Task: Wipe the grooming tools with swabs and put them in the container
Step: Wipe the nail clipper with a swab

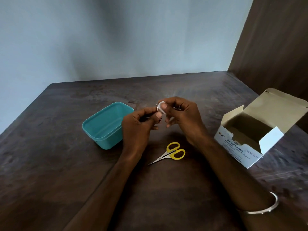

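My left hand (140, 125) pinches a small thin metal grooming tool (157, 109), whose tip sticks up between thumb and fingers. My right hand (180, 114) pinches a white swab (161, 106) right against that tip. Both hands hover above the dark wooden table (66, 164). An open teal plastic container (106, 125) stands just left of my left hand, with nothing visible inside. Small scissors with yellow handles (171, 153) lie on the table below my hands, blades pointing left.
An open white box of alcohol swabs (255, 137) stands at the right, its flaps raised. A brown panel (275, 47) rises at the back right, and a pale wall is behind the table. A metal bangle (265, 209) circles my right forearm.
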